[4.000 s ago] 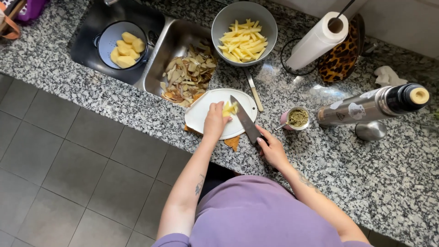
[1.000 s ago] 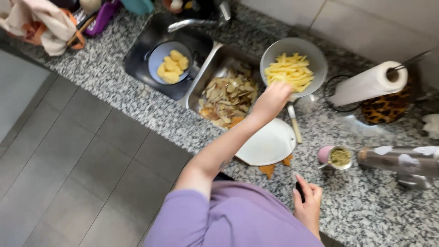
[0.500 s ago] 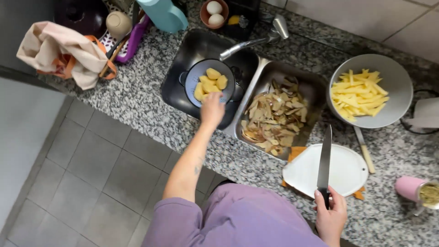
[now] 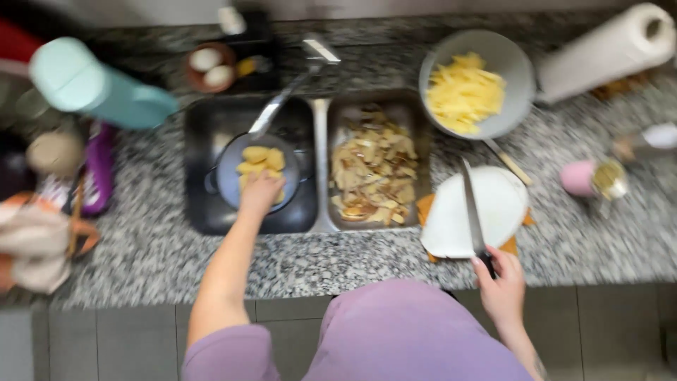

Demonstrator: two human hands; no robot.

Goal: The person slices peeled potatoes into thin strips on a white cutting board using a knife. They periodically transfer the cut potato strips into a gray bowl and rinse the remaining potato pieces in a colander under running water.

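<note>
At the lower right of the frame the right hand (image 4: 502, 282) is closed round the dark handle of a long steel kitchen knife (image 4: 471, 204), whose blade lies over the round white plate (image 4: 497, 204) on an orange board. Left of centre, the left hand (image 4: 259, 192) reaches into the dark pot of peeled yellow potatoes (image 4: 257, 161) in the left sink basin; its fingers curl onto a potato, though blur hides whether they have closed on it. The step appears to be fetching a potato for cutting; the next move calls for lifting one clear of the pot rim and past the faucet (image 4: 285, 95). Farther up, the right basin holds brown peelings (image 4: 372, 173), and a grey bowl of yellow potato sticks (image 4: 474, 85) sits at upper right beside a paper towel roll (image 4: 610, 49).
</note>
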